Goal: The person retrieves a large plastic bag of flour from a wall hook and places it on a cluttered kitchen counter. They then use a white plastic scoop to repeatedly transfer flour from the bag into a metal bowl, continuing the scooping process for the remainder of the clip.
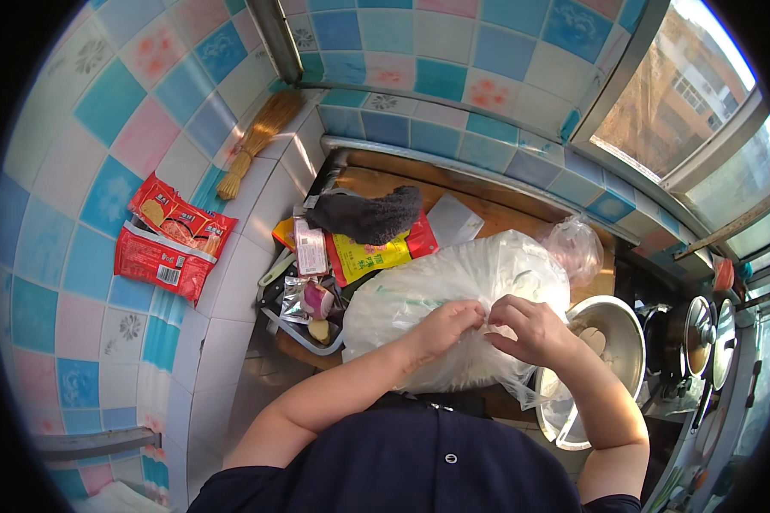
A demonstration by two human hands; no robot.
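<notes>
A large, full, translucent white plastic bag takes up the middle of the wooden counter. My left hand pinches the gathered plastic near the bag's neck. Close beside it, my right hand has its fingers curled at the same gathered part, with thumb and forefinger a little apart. What fills the bag cannot be made out. To the right, partly behind my right forearm, stands a wide metal basin with pale pieces inside.
Left of the bag lie a dark grey cloth, a yellow-red packet and a plastic tub with a purple onion. A red snack packet and straw brush rest at the tiled ledge. Lidded pots stand right.
</notes>
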